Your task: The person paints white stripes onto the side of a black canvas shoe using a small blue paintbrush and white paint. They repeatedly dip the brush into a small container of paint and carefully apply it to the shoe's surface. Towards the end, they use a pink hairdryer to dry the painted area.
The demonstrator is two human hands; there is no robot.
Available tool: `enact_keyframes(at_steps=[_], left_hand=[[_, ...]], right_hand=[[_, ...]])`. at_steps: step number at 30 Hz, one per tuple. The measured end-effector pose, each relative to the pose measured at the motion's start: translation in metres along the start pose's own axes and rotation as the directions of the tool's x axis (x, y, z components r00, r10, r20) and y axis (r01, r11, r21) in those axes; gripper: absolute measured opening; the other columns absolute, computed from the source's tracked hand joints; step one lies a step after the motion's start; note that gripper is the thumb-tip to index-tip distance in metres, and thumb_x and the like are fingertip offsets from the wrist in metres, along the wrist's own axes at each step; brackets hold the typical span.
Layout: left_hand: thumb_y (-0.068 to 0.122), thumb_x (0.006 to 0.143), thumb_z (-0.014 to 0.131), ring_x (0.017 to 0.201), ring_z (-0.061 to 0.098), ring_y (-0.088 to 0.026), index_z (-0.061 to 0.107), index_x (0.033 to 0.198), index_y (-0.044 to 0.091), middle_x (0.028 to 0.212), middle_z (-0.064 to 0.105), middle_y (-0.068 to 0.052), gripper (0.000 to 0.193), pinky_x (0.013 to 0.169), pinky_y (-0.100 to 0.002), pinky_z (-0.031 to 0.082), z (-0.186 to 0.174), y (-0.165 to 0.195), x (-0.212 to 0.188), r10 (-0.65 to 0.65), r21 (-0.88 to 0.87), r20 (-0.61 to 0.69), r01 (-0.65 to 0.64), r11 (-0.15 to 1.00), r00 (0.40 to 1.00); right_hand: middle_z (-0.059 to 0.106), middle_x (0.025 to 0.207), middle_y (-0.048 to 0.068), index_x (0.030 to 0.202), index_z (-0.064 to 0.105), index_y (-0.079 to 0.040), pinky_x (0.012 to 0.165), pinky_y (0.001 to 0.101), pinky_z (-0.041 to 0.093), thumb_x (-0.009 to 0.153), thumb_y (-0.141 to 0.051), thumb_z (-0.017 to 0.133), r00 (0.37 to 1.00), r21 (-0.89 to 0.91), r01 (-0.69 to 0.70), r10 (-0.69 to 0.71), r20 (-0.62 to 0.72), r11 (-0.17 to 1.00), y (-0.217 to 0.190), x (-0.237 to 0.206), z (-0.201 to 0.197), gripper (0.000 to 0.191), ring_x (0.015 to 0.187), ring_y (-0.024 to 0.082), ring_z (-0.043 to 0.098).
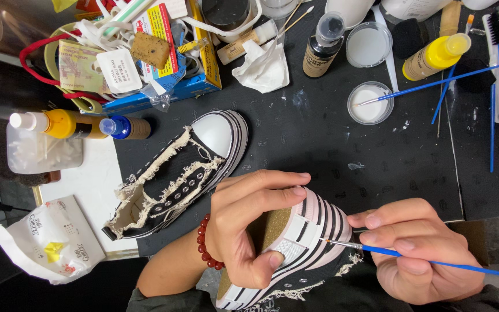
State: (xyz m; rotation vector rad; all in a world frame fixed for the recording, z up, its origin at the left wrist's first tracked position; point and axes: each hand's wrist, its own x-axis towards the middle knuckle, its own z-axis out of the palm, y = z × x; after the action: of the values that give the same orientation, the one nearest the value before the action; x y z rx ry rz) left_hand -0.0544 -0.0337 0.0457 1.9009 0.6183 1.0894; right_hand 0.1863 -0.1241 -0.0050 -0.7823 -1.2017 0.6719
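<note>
Left hand (249, 222) clamps the striped platform sneaker (301, 242) on its side, low in the view above the person's lap. Right hand (420, 248) pinches a fine blue paintbrush (434, 261), its tip touching the white sole stripe. Risk: a slipping grip would smear paint onto black stripes. The matching sneaker (183, 170) lies just beyond; an open dish of white paint (369, 103) sits farther back.

Open black mat on the counter (330, 138) lies right of the frayed black-and-white canvas sneaker (183, 173), giving passage. Beyond it stand a dark glass bottle (322, 46), a round dish of white paint (369, 103) and a yellow squeeze bottle (435, 56); left, a cluttered blue box (163, 92).
</note>
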Motion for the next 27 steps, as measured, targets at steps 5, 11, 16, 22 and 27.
enact_keyframes(at_steps=[5, 11, 16, 22, 27], left_hand=[[0.038, 0.085, 0.06, 0.094, 0.08, -0.03, 0.068, 0.119, -0.006, 0.124, 0.071, -0.026, 0.056, 0.081, -0.032, 0.066, 0.0, -0.0004, 0.0002, 0.004, 0.001, 0.003, -0.004, 1.0, 1.0], [0.039, 0.087, 0.061, 0.096, 0.08, -0.028, 0.068, 0.122, -0.005, 0.124, 0.071, -0.025, 0.057, 0.082, -0.031, 0.066, -0.0005, -0.0013, -0.0016, 0.005, 0.013, 0.01, -0.005, 1.0, 1.0], [0.039, 0.088, 0.061, 0.095, 0.08, -0.028, 0.068, 0.123, -0.005, 0.124, 0.071, -0.025, 0.057, 0.082, -0.03, 0.066, 0.0, -0.0027, -0.0027, 0.008, 0.008, 0.006, -0.008, 1.0, 1.0], [0.038, 0.085, 0.06, 0.093, 0.08, -0.029, 0.068, 0.118, -0.006, 0.123, 0.071, -0.026, 0.056, 0.079, -0.031, 0.066, 0.0015, -0.0027, -0.0029, 0.001, -0.004, -0.009, -0.001, 1.0, 1.0], [0.039, 0.088, 0.061, 0.097, 0.081, -0.027, 0.069, 0.124, -0.005, 0.124, 0.071, -0.024, 0.057, 0.083, -0.03, 0.067, 0.0012, -0.0024, -0.0035, 0.006, -0.003, -0.001, -0.006, 1.0, 1.0]], right_hand=[[0.071, 0.084, 0.025, 0.11, 0.059, 0.003, 0.068, 0.0504, 0.066, 0.107, -0.018, 0.053, 1.0, -0.021, 0.019, -0.019, -0.018, 1.0, 0.0017, -0.0011, -0.0006, 0.022, 0.086, 0.03, 0.071], [0.068, 0.082, 0.026, 0.109, 0.054, 0.004, 0.068, 0.0508, 0.066, 0.106, -0.016, 0.049, 0.999, -0.047, 0.009, -0.012, -0.049, 0.999, 0.0044, -0.0017, -0.0009, 0.021, 0.081, 0.03, 0.07], [0.069, 0.081, 0.025, 0.109, 0.055, 0.004, 0.066, 0.0492, 0.066, 0.106, -0.016, 0.049, 0.999, -0.054, 0.021, -0.023, -0.044, 0.998, 0.0045, -0.0012, -0.0015, 0.021, 0.081, 0.03, 0.071], [0.07, 0.081, 0.024, 0.108, 0.057, 0.003, 0.068, 0.0506, 0.066, 0.105, -0.017, 0.052, 0.998, -0.03, 0.046, -0.047, -0.04, 0.998, 0.005, -0.0031, -0.0014, 0.021, 0.083, 0.029, 0.07], [0.07, 0.082, 0.025, 0.109, 0.057, 0.003, 0.065, 0.049, 0.066, 0.106, -0.017, 0.051, 0.999, -0.026, 0.041, -0.042, -0.029, 0.999, 0.0052, -0.0033, -0.0018, 0.022, 0.083, 0.03, 0.07]])
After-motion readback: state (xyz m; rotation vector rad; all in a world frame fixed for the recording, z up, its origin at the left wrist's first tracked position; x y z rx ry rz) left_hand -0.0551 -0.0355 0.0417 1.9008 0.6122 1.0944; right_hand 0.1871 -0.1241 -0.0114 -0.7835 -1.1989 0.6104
